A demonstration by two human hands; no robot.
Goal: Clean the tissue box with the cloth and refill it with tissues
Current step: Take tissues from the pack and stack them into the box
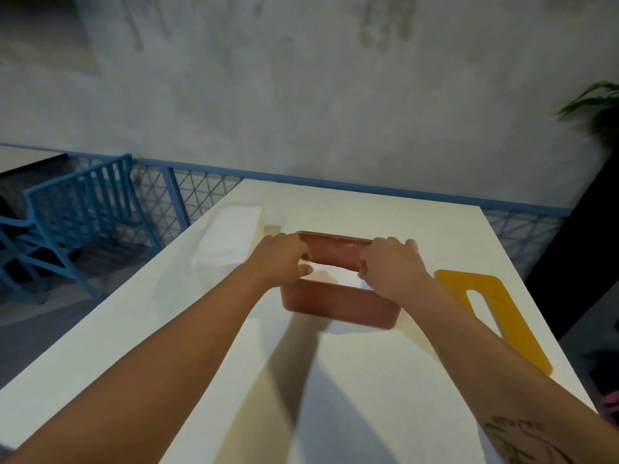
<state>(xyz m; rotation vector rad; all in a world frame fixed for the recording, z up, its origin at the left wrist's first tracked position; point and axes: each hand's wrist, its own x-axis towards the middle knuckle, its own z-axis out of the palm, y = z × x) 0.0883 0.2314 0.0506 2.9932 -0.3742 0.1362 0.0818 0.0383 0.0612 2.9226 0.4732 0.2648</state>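
Head view: left hand (283,259) and right hand (390,262) each grip an end of the brown tissue box (338,301), mid-surface (385,380). Tissues (231,241) sit near the left edge, a yellow lid (492,313) by the right edge.

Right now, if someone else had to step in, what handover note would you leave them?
Left hand and right hand are each at one end of the brown tissue box, fingers curled over its open top; whether they grip the rim or the white tissues inside is unclear.
The box sits mid-table. A stack of spare tissues lies to its left, the yellow lid with its slot to its right.
No cloth can be made out.
Done: tissues are in the box.
Left: settle them and put the lid back on.
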